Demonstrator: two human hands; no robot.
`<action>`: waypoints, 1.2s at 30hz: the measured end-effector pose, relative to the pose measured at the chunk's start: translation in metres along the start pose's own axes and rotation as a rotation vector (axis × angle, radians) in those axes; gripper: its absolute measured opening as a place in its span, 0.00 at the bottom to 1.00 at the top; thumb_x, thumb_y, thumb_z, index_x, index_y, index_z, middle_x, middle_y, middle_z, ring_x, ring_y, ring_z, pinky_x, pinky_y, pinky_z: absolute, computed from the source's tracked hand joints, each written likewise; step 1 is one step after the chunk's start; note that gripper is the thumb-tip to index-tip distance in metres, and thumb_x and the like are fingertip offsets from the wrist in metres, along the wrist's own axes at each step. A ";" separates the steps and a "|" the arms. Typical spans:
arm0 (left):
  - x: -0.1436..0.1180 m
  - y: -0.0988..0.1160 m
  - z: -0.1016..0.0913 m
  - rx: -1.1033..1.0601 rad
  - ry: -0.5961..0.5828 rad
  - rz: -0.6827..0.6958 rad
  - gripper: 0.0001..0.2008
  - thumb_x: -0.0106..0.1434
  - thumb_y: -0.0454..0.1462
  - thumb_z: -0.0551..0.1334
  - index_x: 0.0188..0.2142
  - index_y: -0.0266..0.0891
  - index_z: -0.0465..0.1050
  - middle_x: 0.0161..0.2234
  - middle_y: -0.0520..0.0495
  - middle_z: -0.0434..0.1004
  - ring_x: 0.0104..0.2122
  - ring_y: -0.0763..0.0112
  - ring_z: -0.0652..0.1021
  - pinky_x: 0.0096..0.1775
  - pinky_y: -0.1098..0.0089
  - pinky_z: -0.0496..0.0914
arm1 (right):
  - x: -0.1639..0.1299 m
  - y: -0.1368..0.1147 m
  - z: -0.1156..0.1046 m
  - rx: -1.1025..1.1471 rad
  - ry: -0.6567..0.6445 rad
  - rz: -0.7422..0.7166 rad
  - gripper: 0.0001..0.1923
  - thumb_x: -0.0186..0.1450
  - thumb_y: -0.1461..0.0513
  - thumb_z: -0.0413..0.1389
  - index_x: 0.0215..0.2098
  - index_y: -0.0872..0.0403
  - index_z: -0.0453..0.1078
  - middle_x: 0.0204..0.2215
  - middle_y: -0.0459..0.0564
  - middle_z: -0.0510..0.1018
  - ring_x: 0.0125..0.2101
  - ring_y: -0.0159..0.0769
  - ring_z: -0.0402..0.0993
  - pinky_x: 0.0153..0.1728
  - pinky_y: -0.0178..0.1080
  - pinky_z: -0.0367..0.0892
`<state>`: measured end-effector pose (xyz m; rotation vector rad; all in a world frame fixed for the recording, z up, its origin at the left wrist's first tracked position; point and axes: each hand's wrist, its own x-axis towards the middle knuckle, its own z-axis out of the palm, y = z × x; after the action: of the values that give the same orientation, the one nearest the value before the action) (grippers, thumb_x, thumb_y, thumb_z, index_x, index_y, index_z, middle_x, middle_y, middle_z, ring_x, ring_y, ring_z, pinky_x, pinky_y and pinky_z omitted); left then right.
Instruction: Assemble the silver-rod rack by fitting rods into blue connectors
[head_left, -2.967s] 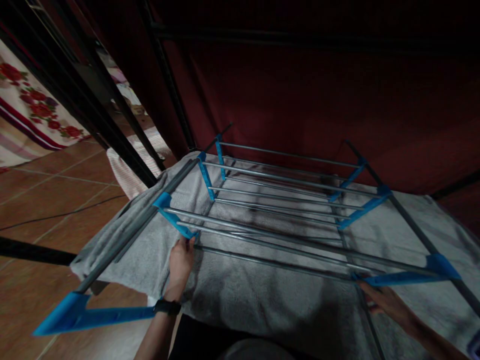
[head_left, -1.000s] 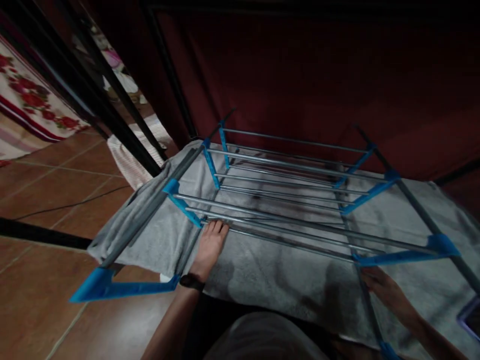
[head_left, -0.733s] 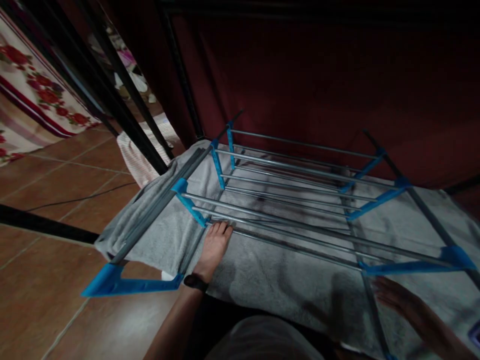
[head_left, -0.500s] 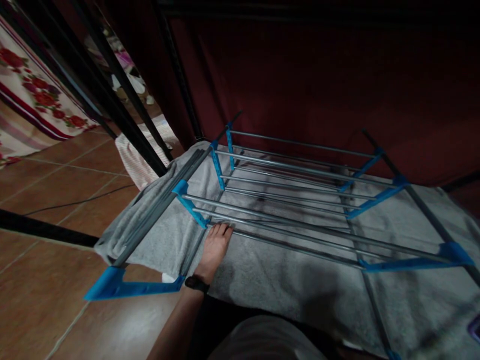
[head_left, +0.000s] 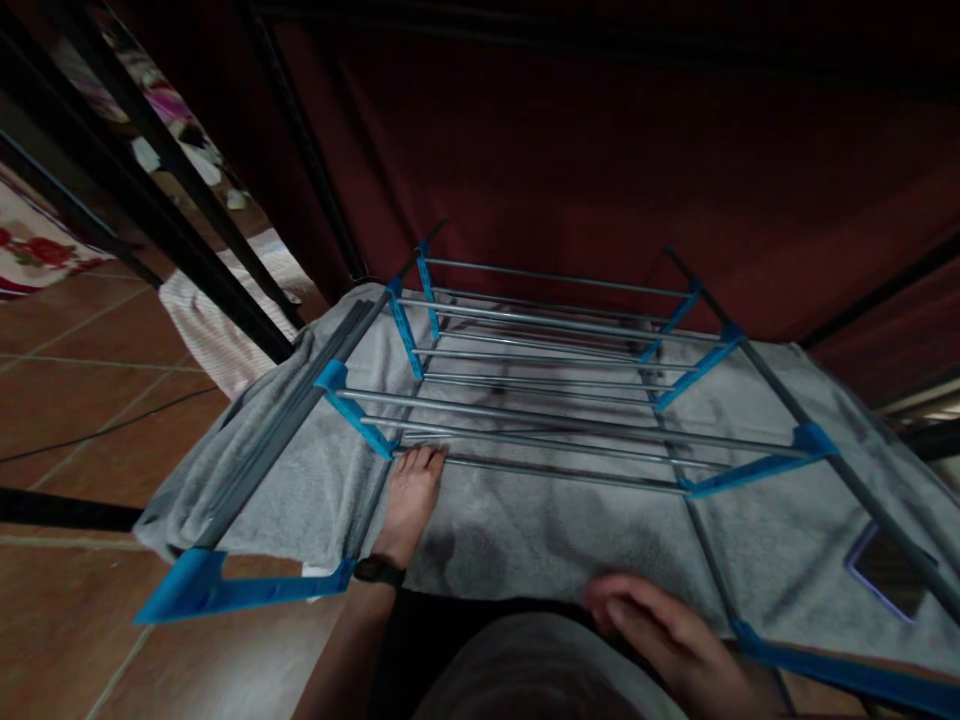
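— Item one?
— Drying rack [head_left: 555,419], grey rods, blue brackets; lying on the grey cloth [head_left: 517,545], in front of the person.
— Left hand [head_left: 412,490]?
— Fingers bent over the nearest rod [head_left: 555,473], beside a left-side blue bracket [head_left: 356,422]; whether gripping, cannot tell.
— Right hand [head_left: 664,630]?
— Blurred; half open, fingers loosely bent, nothing seen in it; near the cloth's front edge, apart from the rack.
— Further?
— One phone [head_left: 889,572], on the cloth, right side.
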<state>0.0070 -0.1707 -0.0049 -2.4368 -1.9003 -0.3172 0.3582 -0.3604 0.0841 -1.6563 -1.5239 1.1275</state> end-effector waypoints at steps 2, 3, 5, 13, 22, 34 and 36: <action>-0.001 0.002 -0.002 0.006 0.001 0.007 0.22 0.74 0.27 0.54 0.59 0.38 0.81 0.55 0.36 0.83 0.54 0.50 0.80 0.58 0.52 0.74 | 0.055 0.003 0.028 -0.060 0.072 -0.187 0.17 0.80 0.53 0.51 0.53 0.47 0.81 0.49 0.53 0.86 0.51 0.43 0.84 0.54 0.43 0.80; -0.002 0.003 -0.003 0.009 0.002 0.008 0.23 0.74 0.27 0.53 0.59 0.38 0.81 0.55 0.36 0.83 0.54 0.51 0.80 0.58 0.52 0.75 | 0.084 0.003 0.041 -0.126 0.116 -0.277 0.18 0.79 0.56 0.49 0.56 0.47 0.80 0.54 0.54 0.84 0.55 0.44 0.82 0.60 0.47 0.77; -0.002 0.005 -0.004 0.013 0.007 -0.001 0.23 0.73 0.26 0.53 0.60 0.38 0.80 0.55 0.36 0.83 0.54 0.51 0.79 0.58 0.53 0.75 | 0.137 0.002 0.064 -0.294 0.135 -0.395 0.21 0.78 0.61 0.47 0.61 0.49 0.77 0.59 0.57 0.82 0.60 0.46 0.78 0.66 0.52 0.73; -0.004 0.004 0.006 -0.055 0.086 -0.014 0.24 0.71 0.24 0.53 0.59 0.38 0.78 0.54 0.38 0.82 0.55 0.53 0.79 0.59 0.54 0.74 | 0.210 -0.012 0.106 -0.820 -0.231 -0.360 0.21 0.81 0.64 0.48 0.65 0.52 0.76 0.62 0.57 0.81 0.58 0.43 0.80 0.63 0.46 0.73; -0.033 -0.041 0.024 -0.235 0.401 -0.601 0.14 0.72 0.38 0.58 0.54 0.35 0.71 0.48 0.34 0.78 0.51 0.48 0.78 0.56 0.48 0.75 | 0.208 -0.012 0.103 -0.787 -0.285 -0.311 0.21 0.82 0.64 0.47 0.65 0.50 0.76 0.60 0.55 0.82 0.55 0.41 0.82 0.57 0.39 0.74; -0.014 -0.043 0.021 -0.234 0.211 -0.657 0.10 0.70 0.33 0.57 0.45 0.36 0.77 0.43 0.35 0.81 0.41 0.52 0.81 0.46 0.58 0.74 | 0.208 -0.003 0.104 -0.756 -0.259 -0.303 0.22 0.81 0.64 0.46 0.66 0.51 0.76 0.62 0.54 0.82 0.57 0.40 0.81 0.58 0.38 0.73; -0.014 -0.039 0.018 -0.245 0.203 -0.684 0.09 0.70 0.32 0.57 0.44 0.37 0.76 0.42 0.36 0.81 0.40 0.54 0.81 0.44 0.59 0.73 | 0.208 -0.002 0.102 -0.762 -0.261 -0.308 0.22 0.81 0.64 0.47 0.65 0.50 0.76 0.60 0.54 0.82 0.56 0.40 0.82 0.58 0.38 0.73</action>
<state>-0.0315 -0.1716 -0.0288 -1.6792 -2.6520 -0.8179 0.2611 -0.1662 0.0027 -1.6636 -2.4934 0.6382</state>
